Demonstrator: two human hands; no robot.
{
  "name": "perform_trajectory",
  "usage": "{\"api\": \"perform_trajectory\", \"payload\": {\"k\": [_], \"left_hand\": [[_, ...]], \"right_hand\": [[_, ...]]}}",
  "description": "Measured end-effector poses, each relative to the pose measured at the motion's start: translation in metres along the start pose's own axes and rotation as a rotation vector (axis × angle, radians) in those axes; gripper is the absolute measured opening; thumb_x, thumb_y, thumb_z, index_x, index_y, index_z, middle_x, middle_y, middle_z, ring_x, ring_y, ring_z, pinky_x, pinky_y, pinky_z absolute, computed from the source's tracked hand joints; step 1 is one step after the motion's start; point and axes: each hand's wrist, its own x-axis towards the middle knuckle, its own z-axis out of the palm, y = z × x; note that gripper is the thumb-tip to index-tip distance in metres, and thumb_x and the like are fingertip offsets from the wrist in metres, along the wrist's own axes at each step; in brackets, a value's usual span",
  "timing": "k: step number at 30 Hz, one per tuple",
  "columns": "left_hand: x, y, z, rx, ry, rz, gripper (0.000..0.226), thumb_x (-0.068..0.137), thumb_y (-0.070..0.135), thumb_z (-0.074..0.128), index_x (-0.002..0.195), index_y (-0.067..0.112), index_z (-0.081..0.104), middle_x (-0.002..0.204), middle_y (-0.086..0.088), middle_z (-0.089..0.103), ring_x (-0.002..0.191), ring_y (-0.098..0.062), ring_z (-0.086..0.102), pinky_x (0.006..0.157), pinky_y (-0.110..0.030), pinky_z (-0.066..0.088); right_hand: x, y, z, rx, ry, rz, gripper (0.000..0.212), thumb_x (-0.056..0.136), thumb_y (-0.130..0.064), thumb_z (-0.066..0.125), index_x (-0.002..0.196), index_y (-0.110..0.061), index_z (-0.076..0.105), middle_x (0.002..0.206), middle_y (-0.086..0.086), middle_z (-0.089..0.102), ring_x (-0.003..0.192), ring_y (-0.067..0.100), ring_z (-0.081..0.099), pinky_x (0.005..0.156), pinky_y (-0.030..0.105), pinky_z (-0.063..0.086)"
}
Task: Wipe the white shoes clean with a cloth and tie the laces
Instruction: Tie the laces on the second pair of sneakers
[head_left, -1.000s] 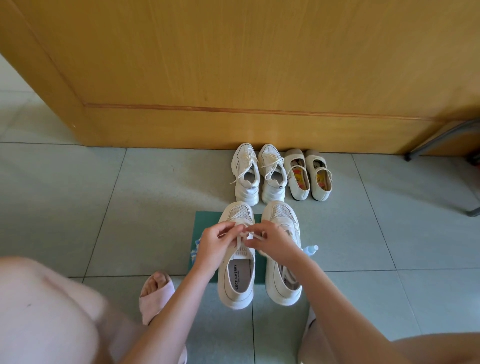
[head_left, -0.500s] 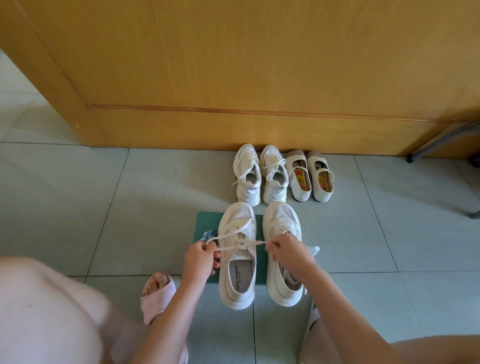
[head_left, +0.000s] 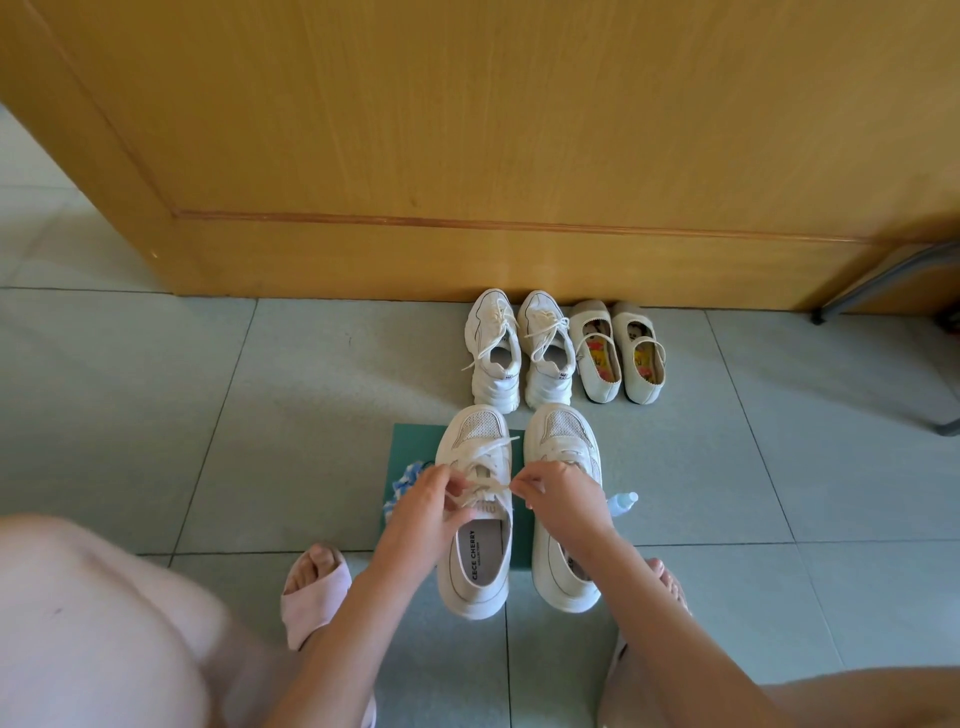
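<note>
On the green mat, low in the centre of the frame, stand the white shoes: the left-side shoe and the right-side shoe. The left hand and right hand each pinch the left-side shoe's laces, its knot seemingly half made. The cloth lies at the mat's left edge, so the wiping is probably done.

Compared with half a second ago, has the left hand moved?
Yes. The left hand has moved right, from beside the shoe on the green mat to over its laces.

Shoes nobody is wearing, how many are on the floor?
6: two mesh sneakers on the green mat, two laced sneakers by the door, two strap flats beside them. None looks hidden.
</note>
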Motion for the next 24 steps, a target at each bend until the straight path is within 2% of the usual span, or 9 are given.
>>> {"api": "perform_trajectory", "payload": {"k": [3,6,8,9,11,14,18,20,24], "left_hand": [[0.003,-0.005,-0.002,0.013,-0.051,0.005,0.024,0.084,0.023,0.068,0.105,0.018,0.058,0.1,0.014,0.056,0.082,0.001,0.057,0.076,-0.015,0.048],[0.003,-0.006,-0.001,0.039,-0.078,0.014,0.016,0.087,0.025,0.064,0.101,0.018,0.061,0.091,0.015,0.059,0.08,0.005,0.056,0.073,-0.009,0.046],[0.004,-0.007,0.0,0.006,-0.068,-0.016,0.013,0.09,0.027,0.059,0.099,0.018,0.061,0.091,0.013,0.057,0.084,-0.002,0.059,0.072,-0.011,0.044],[0.004,-0.007,-0.001,-0.001,-0.07,-0.036,0.011,0.092,0.028,0.056,0.096,0.018,0.061,0.091,0.011,0.056,0.085,-0.006,0.06,0.075,-0.017,0.045],[0.007,-0.008,-0.005,-0.011,-0.079,-0.07,0.016,0.096,0.024,0.05,0.082,0.021,0.058,0.086,0.005,0.053,0.079,-0.011,0.06,0.077,-0.023,0.044],[0.012,-0.008,-0.01,-0.027,-0.069,-0.114,0.025,0.097,0.021,0.047,0.073,0.021,0.055,0.084,0.0,0.05,0.06,-0.008,0.052,0.067,-0.024,0.039],[0.015,-0.005,-0.015,-0.039,-0.114,-0.125,0.03,0.095,0.033,0.05,0.073,0.014,0.057,0.08,-0.003,0.05,0.057,-0.01,0.046,0.056,-0.024,0.036],[0.018,0.002,-0.021,-0.183,-0.107,-0.132,0.036,0.092,0.041,0.052,0.076,0.011,0.061,0.081,-0.006,0.052,0.063,-0.014,0.05,0.06,-0.03,0.041],[0.023,0.022,-0.029,-0.532,-0.153,-0.169,0.027,0.095,0.039,0.046,0.076,0.029,0.063,0.091,0.009,0.061,0.09,-0.007,0.056,0.079,-0.023,0.038]], "right_hand": [[-0.001,0.002,0.0,0.02,0.004,0.007,0.022,0.093,-0.033,0.053,0.095,-0.022,0.071,0.087,-0.002,0.069,0.087,0.019,0.06,0.074,0.032,0.052],[-0.002,0.003,0.002,0.04,0.007,-0.006,0.02,0.092,-0.032,0.055,0.094,-0.022,0.072,0.088,0.0,0.069,0.091,0.019,0.059,0.077,0.033,0.051],[-0.004,0.005,0.001,-0.004,0.031,-0.015,0.02,0.092,-0.035,0.056,0.098,-0.024,0.071,0.093,-0.001,0.066,0.096,0.018,0.056,0.08,0.028,0.045],[-0.004,0.007,0.0,-0.053,0.044,-0.026,0.021,0.092,-0.036,0.055,0.1,-0.024,0.071,0.094,-0.001,0.064,0.097,0.017,0.053,0.081,0.025,0.039],[-0.005,0.01,-0.001,-0.145,0.069,-0.042,0.025,0.093,-0.037,0.053,0.104,-0.024,0.071,0.097,0.0,0.062,0.099,0.016,0.05,0.085,0.023,0.031],[-0.004,0.008,0.001,-0.251,0.084,-0.069,0.025,0.094,-0.036,0.051,0.108,-0.026,0.069,0.105,0.001,0.062,0.104,0.017,0.047,0.091,0.026,0.031],[-0.002,0.005,-0.003,-0.266,0.083,-0.147,0.021,0.09,-0.035,0.058,0.105,-0.026,0.07,0.109,-0.005,0.054,0.106,0.015,0.045,0.09,0.026,0.038],[-0.003,0.004,-0.007,-0.24,0.06,-0.172,0.019,0.089,-0.035,0.06,0.102,-0.025,0.069,0.105,-0.005,0.054,0.098,0.014,0.052,0.082,0.025,0.043],[-0.004,-0.003,-0.012,-0.159,-0.041,-0.162,0.017,0.088,-0.026,0.051,0.093,-0.016,0.064,0.087,-0.001,0.065,0.079,0.018,0.061,0.066,0.025,0.045]]}}
